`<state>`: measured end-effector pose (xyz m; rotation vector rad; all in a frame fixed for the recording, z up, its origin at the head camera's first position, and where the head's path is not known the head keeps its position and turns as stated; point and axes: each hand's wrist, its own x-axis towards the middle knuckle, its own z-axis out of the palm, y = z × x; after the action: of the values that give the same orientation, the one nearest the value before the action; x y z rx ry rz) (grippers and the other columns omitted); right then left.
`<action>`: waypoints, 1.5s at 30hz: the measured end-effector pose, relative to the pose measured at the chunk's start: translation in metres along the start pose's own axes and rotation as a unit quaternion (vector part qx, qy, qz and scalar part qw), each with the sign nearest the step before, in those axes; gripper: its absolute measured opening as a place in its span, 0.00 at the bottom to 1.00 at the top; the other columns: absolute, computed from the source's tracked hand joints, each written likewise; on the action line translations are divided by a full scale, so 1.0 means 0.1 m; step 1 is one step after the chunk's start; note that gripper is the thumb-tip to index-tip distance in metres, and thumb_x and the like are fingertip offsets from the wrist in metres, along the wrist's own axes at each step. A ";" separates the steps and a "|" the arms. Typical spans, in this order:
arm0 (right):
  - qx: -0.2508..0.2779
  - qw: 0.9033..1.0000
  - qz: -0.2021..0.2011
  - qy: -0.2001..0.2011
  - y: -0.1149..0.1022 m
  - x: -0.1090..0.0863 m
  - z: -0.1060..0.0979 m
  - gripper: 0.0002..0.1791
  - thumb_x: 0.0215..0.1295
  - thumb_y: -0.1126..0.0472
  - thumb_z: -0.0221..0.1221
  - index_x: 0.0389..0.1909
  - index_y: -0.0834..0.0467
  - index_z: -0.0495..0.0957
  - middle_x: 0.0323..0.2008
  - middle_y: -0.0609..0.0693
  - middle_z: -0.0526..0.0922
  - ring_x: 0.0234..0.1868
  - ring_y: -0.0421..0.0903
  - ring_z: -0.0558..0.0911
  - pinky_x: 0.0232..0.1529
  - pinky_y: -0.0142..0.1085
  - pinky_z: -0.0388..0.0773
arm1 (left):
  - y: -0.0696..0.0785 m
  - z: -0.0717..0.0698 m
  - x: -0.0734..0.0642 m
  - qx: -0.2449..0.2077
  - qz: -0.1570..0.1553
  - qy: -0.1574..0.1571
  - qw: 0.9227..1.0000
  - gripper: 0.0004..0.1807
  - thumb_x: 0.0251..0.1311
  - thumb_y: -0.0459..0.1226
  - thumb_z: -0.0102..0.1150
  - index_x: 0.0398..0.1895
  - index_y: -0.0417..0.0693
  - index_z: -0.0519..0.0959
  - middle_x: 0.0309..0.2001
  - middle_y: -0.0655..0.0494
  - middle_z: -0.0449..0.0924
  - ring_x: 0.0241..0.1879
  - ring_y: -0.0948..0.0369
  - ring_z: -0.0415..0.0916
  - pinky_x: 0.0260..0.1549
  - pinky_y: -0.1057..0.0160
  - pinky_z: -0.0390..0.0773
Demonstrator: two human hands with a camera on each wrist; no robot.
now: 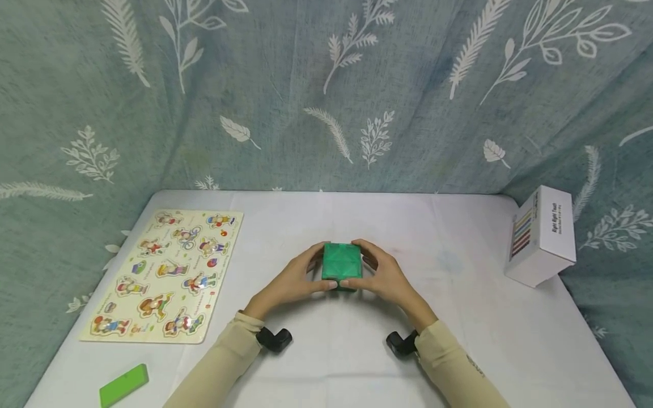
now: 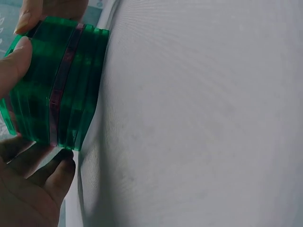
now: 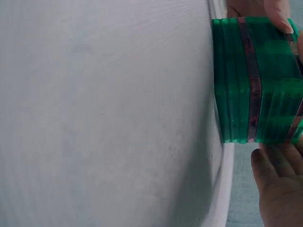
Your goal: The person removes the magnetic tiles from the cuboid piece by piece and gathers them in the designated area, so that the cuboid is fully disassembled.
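Observation:
A stack of translucent green square tiles (image 1: 342,260) stands on the white cloth near the middle of the table. Layers show along its sides in the left wrist view, with a dark reddish band among the green tiles (image 2: 35,90). My left hand (image 1: 293,279) holds the stack from the left, its thumb at the near edge and fingers at the far side. From the right, my right hand (image 1: 386,279) grips it the same way. Both thumbs lie close together at the front. In the right wrist view, the stack (image 3: 234,80) sits against the cloth, with some fingers hidden behind it.
A wooden picture puzzle board (image 1: 170,277) lies on the left of the table. Nearer the front left edge is a light green block (image 1: 124,385). At the right edge stands a white box (image 1: 542,235) with printed coloured stripes. A patterned curtain (image 1: 285,73) hangs behind.

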<state>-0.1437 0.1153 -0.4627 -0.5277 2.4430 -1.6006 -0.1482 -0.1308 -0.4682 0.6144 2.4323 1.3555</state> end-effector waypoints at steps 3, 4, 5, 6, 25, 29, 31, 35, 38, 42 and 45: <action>-0.005 1.000 0.001 -0.002 -0.01 0.02 0.00 0.51 0.50 0.53 0.78 0.74 0.55 0.64 0.74 0.54 0.67 0.76 0.55 0.66 0.76 0.53 0.65 | 0.00 -0.01 0.01 0.002 0.001 0.004 1.000 0.51 0.58 0.49 0.72 0.79 0.48 0.52 0.75 0.47 0.63 0.75 0.48 0.62 0.74 0.49 0.66; -0.007 1.000 0.001 -0.003 -0.02 0.02 0.00 0.51 0.50 0.53 0.78 0.74 0.55 0.63 0.74 0.53 0.66 0.76 0.55 0.65 0.76 0.53 0.65 | 0.00 -0.01 0.01 0.002 0.000 0.004 1.000 0.51 0.58 0.49 0.72 0.79 0.48 0.53 0.75 0.47 0.63 0.75 0.49 0.62 0.74 0.49 0.66; -0.009 1.000 0.001 -0.002 -0.02 0.02 0.00 0.51 0.50 0.53 0.78 0.74 0.55 0.63 0.74 0.53 0.66 0.76 0.55 0.65 0.76 0.52 0.65 | 0.00 -0.02 0.01 0.002 0.000 0.004 1.000 0.51 0.58 0.48 0.72 0.79 0.48 0.53 0.75 0.48 0.63 0.75 0.49 0.62 0.74 0.49 0.65; -0.010 1.000 -0.001 -0.002 -0.02 0.03 0.00 0.51 0.50 0.53 0.78 0.74 0.55 0.63 0.74 0.53 0.67 0.76 0.55 0.65 0.76 0.52 0.65 | 0.00 -0.02 0.02 0.000 0.001 0.002 1.000 0.51 0.58 0.48 0.72 0.79 0.49 0.53 0.75 0.48 0.63 0.76 0.49 0.61 0.74 0.49 0.65; -0.013 1.000 -0.007 -0.002 -0.04 0.09 0.00 0.48 0.47 0.52 0.79 0.70 0.55 0.69 0.68 0.48 0.74 0.73 0.51 0.70 0.75 0.47 0.68 | -0.01 -0.01 0.00 -0.059 0.000 0.000 0.998 0.50 0.59 0.45 0.71 0.80 0.50 0.52 0.76 0.49 0.61 0.77 0.48 0.57 0.73 0.47 0.66; -0.008 1.000 -0.004 -0.002 -0.03 0.09 -0.01 0.48 0.46 0.51 0.80 0.70 0.54 0.70 0.68 0.47 0.75 0.73 0.51 0.71 0.74 0.47 0.69 | -0.01 0.00 0.00 -0.072 -0.002 -0.005 0.997 0.50 0.59 0.44 0.71 0.80 0.51 0.52 0.76 0.51 0.61 0.77 0.51 0.58 0.73 0.51 0.68; -0.005 1.000 -0.002 -0.005 -0.03 0.08 -0.01 0.47 0.45 0.52 0.80 0.69 0.51 0.71 0.67 0.47 0.75 0.73 0.51 0.71 0.74 0.47 0.70 | -0.02 0.01 0.00 -0.073 -0.005 -0.006 0.997 0.50 0.59 0.44 0.71 0.80 0.51 0.52 0.77 0.51 0.60 0.78 0.52 0.57 0.72 0.52 0.69; -0.001 1.000 0.005 -0.005 -0.02 0.07 -0.01 0.46 0.45 0.52 0.80 0.68 0.50 0.71 0.67 0.48 0.76 0.72 0.51 0.73 0.72 0.46 0.72 | -0.02 0.02 -0.01 -0.070 -0.008 -0.007 0.997 0.50 0.60 0.43 0.71 0.80 0.50 0.51 0.77 0.51 0.58 0.79 0.52 0.54 0.72 0.52 0.70; -0.002 1.000 0.010 0.004 -0.03 0.06 -0.02 0.46 0.45 0.52 0.80 0.68 0.50 0.72 0.67 0.47 0.76 0.71 0.51 0.74 0.72 0.46 0.73 | 0.01 0.03 0.00 -0.063 -0.001 -0.006 0.998 0.51 0.60 0.43 0.70 0.81 0.48 0.50 0.78 0.50 0.58 0.79 0.51 0.53 0.72 0.51 0.69; -0.005 1.000 0.004 0.006 -0.02 0.05 -0.02 0.46 0.44 0.51 0.80 0.67 0.49 0.72 0.66 0.48 0.77 0.70 0.51 0.75 0.71 0.46 0.74 | 0.03 0.03 -0.01 -0.047 -0.002 -0.002 0.999 0.51 0.60 0.43 0.70 0.80 0.47 0.50 0.77 0.48 0.58 0.79 0.48 0.53 0.71 0.50 0.70; -0.006 1.000 0.001 0.001 -0.02 0.06 -0.02 0.46 0.44 0.51 0.81 0.67 0.50 0.73 0.66 0.49 0.77 0.70 0.52 0.75 0.70 0.46 0.74 | 0.04 0.03 -0.02 -0.036 -0.012 0.001 0.999 0.51 0.60 0.44 0.70 0.80 0.47 0.50 0.77 0.47 0.58 0.79 0.47 0.54 0.69 0.48 0.73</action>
<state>-0.1499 0.1141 -0.4601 -0.5252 2.4556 -1.5883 -0.1439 -0.1279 -0.4659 0.5649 2.3740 1.4273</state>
